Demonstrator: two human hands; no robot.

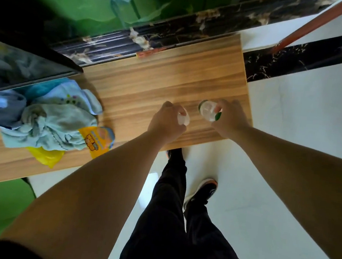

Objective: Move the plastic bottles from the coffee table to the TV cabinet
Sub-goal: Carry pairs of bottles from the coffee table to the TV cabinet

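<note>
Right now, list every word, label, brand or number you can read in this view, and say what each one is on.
None can be read for certain.
Yellow packet beside the pile of cloths: bold printed characters and a cartoon picture, too blurred to read.
Bottle in the right hand: a green label edge shows, no text legible.
Bottle in the left hand: no label visible.
Wooden cabinet top: no writing.
</note>
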